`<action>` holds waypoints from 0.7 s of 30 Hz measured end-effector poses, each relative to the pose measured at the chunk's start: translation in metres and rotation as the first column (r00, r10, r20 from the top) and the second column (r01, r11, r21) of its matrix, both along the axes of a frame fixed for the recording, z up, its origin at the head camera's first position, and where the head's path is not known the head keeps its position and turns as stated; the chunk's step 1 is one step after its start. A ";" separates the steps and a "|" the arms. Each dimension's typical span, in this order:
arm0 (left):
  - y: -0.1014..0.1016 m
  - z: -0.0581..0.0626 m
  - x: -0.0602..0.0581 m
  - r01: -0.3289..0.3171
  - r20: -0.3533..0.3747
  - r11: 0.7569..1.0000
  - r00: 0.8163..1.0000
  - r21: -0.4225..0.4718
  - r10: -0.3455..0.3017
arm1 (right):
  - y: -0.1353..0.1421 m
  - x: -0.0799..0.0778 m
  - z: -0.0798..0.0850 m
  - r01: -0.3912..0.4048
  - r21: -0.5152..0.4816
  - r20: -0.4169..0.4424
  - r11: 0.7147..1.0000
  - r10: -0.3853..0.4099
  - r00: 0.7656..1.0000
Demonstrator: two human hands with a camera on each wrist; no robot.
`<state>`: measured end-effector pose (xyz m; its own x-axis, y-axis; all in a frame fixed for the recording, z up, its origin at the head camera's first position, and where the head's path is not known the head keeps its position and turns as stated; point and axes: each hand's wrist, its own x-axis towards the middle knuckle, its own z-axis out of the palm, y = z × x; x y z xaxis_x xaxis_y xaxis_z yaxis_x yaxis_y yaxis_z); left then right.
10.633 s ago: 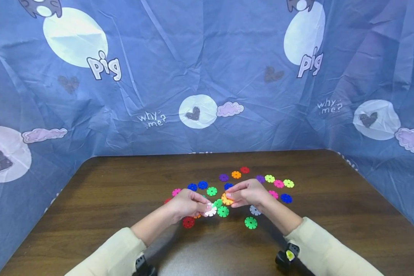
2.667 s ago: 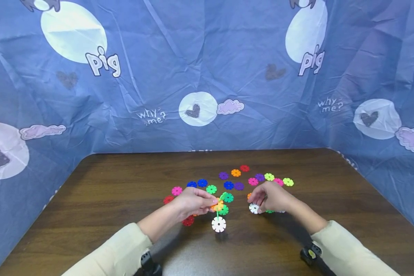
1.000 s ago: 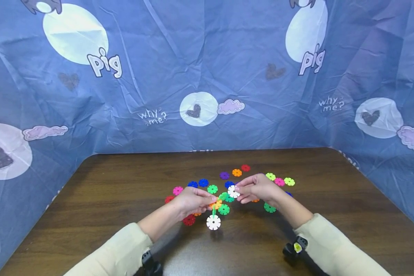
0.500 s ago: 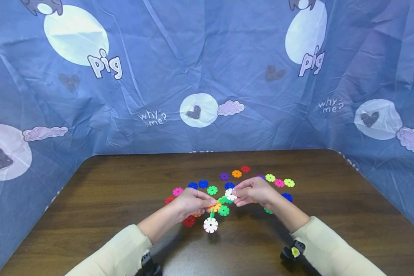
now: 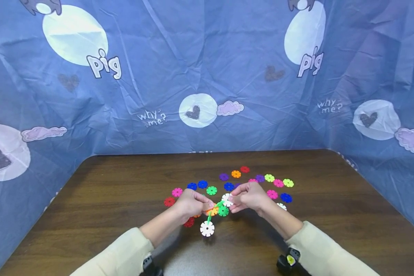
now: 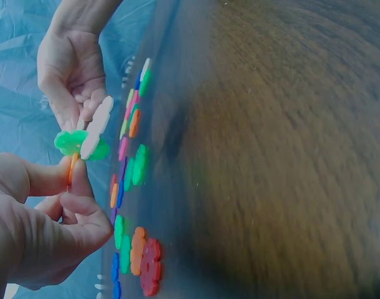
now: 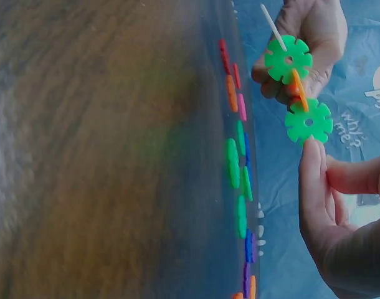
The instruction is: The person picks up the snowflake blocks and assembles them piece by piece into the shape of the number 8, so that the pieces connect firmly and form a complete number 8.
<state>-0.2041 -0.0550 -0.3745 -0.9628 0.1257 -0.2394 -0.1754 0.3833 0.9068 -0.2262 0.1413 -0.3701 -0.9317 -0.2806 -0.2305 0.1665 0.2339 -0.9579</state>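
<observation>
My left hand (image 5: 191,203) pinches an orange notched plastic disc (image 5: 214,211) between thumb and fingers, above the table. Two green notched discs are slotted into it, seen face-on in the right wrist view: an upper one (image 7: 288,60) and a lower one (image 7: 309,121). From the nearer green disc hangs a white disc (image 5: 207,229), edge-on in the right wrist view. Another white disc (image 5: 226,199) is pinched by my right hand (image 5: 250,196), right at the edge of the other green disc. In the right wrist view my fingers mostly hide that second white disc.
Loose notched discs lie scattered on the brown wooden table (image 5: 124,180) behind and beside my hands, among them a red disc (image 5: 169,201), a blue disc (image 5: 286,197) and a yellow disc (image 5: 288,183). A blue printed cloth (image 5: 262,126) hangs behind the table.
Earlier the right hand took a white disc from the table at the right. It has since carried it left and down to the green disc. The left hand keeps its pinch, lowering slightly.
</observation>
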 end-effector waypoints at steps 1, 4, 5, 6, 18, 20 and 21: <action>0.000 0.000 0.000 -0.004 -0.006 1.000 1.000 0.003 0.004 | -0.001 0.000 0.000 0.005 0.001 0.001 1.000 -0.005 1.000; 0.001 0.000 0.001 -0.016 -0.009 1.000 1.000 0.019 0.016 | -0.002 0.001 -0.001 0.011 -0.015 0.021 1.000 -0.011 1.000; 0.002 0.000 0.001 -0.019 -0.007 1.000 1.000 0.022 0.019 | -0.002 0.001 -0.002 0.012 -0.030 0.034 0.999 -0.011 0.999; 0.002 0.000 0.001 -0.022 -0.005 0.999 1.000 0.025 0.023 | -0.002 0.001 -0.002 0.013 -0.042 0.050 0.999 -0.011 0.999; -0.002 0.001 -0.001 -0.017 0.014 1.000 1.000 0.011 0.017 | -0.003 0.002 -0.007 0.043 -0.115 0.079 0.992 -0.034 0.996; -0.004 0.003 -0.004 -0.038 0.019 0.998 0.999 0.047 0.037 | -0.005 -0.001 -0.003 0.059 -0.143 0.074 0.988 -0.049 0.996; -0.004 0.003 -0.005 -0.047 0.020 0.997 0.999 0.067 0.046 | -0.005 -0.002 -0.001 0.069 -0.159 0.075 0.985 -0.058 0.996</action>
<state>-0.2090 -0.0591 -0.3713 -0.9635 0.0976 -0.2494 -0.2083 0.3123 0.9269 -0.2285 0.1359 -0.3710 -0.9321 -0.2602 -0.2520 0.2438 0.0641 -0.9677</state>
